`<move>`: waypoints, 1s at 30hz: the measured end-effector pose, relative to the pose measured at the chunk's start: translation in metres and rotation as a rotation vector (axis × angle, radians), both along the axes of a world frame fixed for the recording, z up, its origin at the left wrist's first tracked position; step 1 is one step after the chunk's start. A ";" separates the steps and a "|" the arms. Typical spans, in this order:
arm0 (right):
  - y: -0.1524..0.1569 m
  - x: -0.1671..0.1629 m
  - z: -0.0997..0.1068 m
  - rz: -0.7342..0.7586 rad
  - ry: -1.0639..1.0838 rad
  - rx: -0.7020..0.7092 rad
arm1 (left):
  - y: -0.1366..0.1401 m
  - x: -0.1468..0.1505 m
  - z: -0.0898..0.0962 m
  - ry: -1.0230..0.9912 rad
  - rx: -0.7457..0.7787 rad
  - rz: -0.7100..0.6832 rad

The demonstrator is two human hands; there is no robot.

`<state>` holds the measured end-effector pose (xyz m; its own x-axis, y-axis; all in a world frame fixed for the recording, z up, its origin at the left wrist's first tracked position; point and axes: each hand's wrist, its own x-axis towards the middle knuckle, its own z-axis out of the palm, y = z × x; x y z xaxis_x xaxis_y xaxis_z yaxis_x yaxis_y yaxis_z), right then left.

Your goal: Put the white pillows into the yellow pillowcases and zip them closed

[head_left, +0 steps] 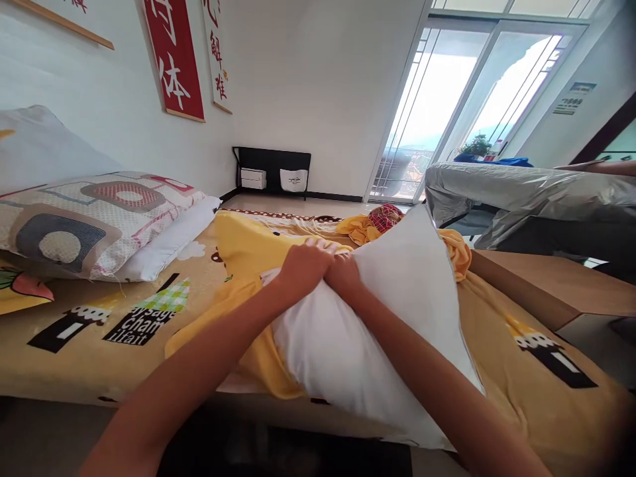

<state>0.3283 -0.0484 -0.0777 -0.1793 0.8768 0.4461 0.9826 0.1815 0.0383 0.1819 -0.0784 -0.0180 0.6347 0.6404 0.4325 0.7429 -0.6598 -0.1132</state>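
Note:
A white pillow (412, 285) lies across the bed in front of me, its left part inside a yellow pillowcase (248, 245). My left hand (307, 266) and my right hand (344, 273) meet where the cloth and the pillow join. The fingers of my left hand are closed on the pillowcase near its opening. My right hand is closed on the pinched middle of the pillow, right beside the left. Most fingertips are hidden behind the bunched fabric. The pillowcase's lower side hangs loosely toward the bed's front edge.
Stacked pillows (119, 218) lie on the left of the patterned bed sheet (501, 371). Crumpled orange cloth (454, 252) and a red checked cloth (385, 216) are behind the pillow. At the right stand a cardboard box (556, 278) and plastic-covered furniture (527, 189).

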 end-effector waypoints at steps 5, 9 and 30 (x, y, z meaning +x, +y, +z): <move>-0.005 0.037 0.016 -0.139 0.067 -0.019 | 0.049 -0.029 -0.036 0.036 -0.185 0.198; -0.048 0.021 0.024 0.003 0.075 0.028 | 0.052 -0.045 -0.048 0.045 -0.218 0.184; -0.094 -0.006 -0.044 0.292 -0.033 -0.209 | -0.017 -0.050 -0.046 0.375 -0.157 -0.360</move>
<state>0.3221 -0.1427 -0.1215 -0.4471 0.8582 0.2522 0.8871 0.4616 0.0020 0.1315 -0.0955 -0.0644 0.9184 0.3923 0.0506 0.3940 -0.8955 -0.2071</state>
